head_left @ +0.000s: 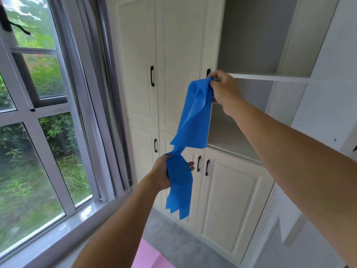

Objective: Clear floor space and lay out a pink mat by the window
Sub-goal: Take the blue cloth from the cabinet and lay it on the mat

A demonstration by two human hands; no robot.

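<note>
My right hand has its fingers pinched together on the top end of a long blue band, which hangs down from that grip in loose folds. My left hand holds the same band lower down: thumb pressed on its near side, the other fingers reaching behind it, their tips showing past its right edge, so the hand is closed around the band with the ragged tail dangling below. Both hands are raised in front of the white cabinet. The right one is level with the edge of its open shelf, just beside a black door handle; the left is lower, in front of the small lower doors. Left of the cabinet stands the window, with grey curtain folds between them and greenery outside. Below the cabinet lies grey floor, and the pink mat shows as a corner at the bottom edge, near the window sill. Both arms stretch forward, the right higher and nearly straight.
</note>
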